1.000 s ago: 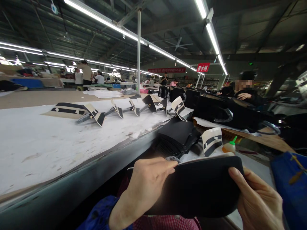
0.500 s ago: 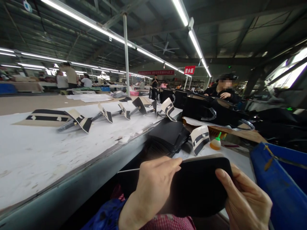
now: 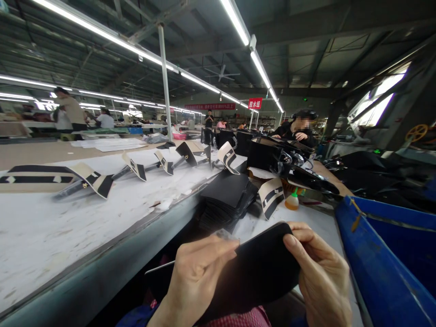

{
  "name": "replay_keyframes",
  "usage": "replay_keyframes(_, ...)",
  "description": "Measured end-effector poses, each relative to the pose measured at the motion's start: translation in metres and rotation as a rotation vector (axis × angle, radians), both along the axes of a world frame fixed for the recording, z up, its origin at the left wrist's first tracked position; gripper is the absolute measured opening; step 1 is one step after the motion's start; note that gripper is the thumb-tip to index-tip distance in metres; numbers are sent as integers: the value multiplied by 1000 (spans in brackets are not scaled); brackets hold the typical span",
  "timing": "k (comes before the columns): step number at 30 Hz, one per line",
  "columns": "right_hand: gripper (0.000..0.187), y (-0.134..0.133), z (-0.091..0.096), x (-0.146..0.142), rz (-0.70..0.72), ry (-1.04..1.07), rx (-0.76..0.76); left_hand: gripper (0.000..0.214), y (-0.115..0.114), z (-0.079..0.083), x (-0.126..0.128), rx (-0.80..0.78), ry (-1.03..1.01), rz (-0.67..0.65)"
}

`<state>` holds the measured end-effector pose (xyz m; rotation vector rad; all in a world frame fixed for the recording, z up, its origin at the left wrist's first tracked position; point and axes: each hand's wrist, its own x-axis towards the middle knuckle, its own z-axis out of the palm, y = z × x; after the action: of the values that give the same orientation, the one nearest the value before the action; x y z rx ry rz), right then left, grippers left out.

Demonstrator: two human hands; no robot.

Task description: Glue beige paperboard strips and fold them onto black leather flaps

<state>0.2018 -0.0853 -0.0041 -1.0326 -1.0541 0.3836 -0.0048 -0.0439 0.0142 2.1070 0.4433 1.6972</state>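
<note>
Both my hands hold one flat black leather piece (image 3: 259,272) with rounded corners, low in front of me. My left hand (image 3: 197,277) grips its left part, fingers closed over the top edge. My right hand (image 3: 320,277) pinches its right end, thumb on the near face. Just beyond it lies a stack of black leather pieces (image 3: 226,200) and a cream-and-black striped piece (image 3: 271,197) stands on edge beside the stack.
A long white conveyor table (image 3: 68,218) on my left carries several striped flap parts (image 3: 136,168). A small glue bottle (image 3: 292,201) stands by black bags (image 3: 269,154). A blue bin (image 3: 384,259) is at my right. Another person (image 3: 298,129) sits farther down the line.
The view has swung right. The black piece has tilted, its right end raised, and my right hand has shifted from the lower edge up to the top right corner.
</note>
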Motion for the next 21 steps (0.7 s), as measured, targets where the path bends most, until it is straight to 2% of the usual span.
replay_keyframes(8,22,3,3,-6,-2,-31,66,23,2,-6,-2,-39,-9,8)
replay_keyframes(13,20,1,4,-13,-98,-133,137,15,6,-4,4,-89,24,73)
replay_keyframes(18,16,-3,8,-24,-230,-274,196,12,6,4,20,-44,61,126)
replay_keyframes(21,18,-3,9,-28,-207,-249,172,14,3,3,25,-17,71,151)
